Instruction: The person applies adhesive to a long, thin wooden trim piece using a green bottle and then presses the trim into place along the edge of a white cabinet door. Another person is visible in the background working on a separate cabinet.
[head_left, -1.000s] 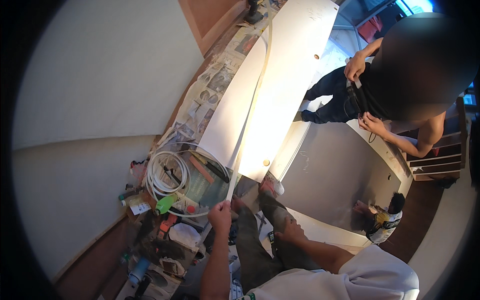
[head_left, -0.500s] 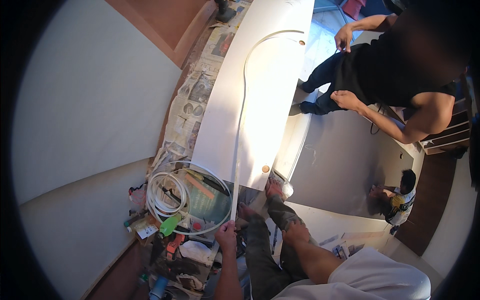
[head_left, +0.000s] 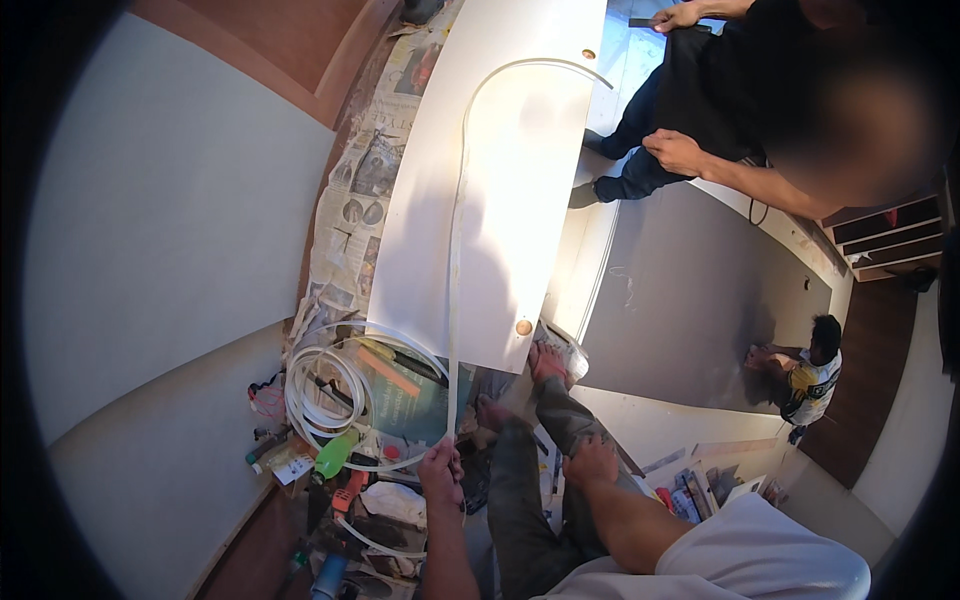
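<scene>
A long, thin white edging strip (head_left: pixel 457 260) runs down a white board (head_left: pixel 415 270) and curves over to the right at its far end. My left hand (head_left: pixel 441 470) is closed around the near part of the strip, just off the board's near edge. More strip lies in a loose coil (head_left: pixel 362 388) beside that hand. My right hand (head_left: pixel 592 462) rests on my bent leg and holds nothing, its fingers lying over the knee. Two round holes, one hole (head_left: pixel 524 328) near and one hole (head_left: pixel 588 54) far, show along the board's right side.
Newspaper (head_left: pixel 365 190) covers the floor left of the board. An orange power tool (head_left: pixel 350 490) and a green bottle (head_left: pixel 335 455) lie among clutter by my left arm. One co-worker (head_left: pixel 690 110) stands at the far right; another person (head_left: pixel 815 375) crouches at a grey panel (head_left: pixel 690 300).
My left hand still holds the strip, and a loop of it now shows beside the left forearm. The standing co-worker leans lower, a dark flat thing in one hand. The view has shifted slightly.
</scene>
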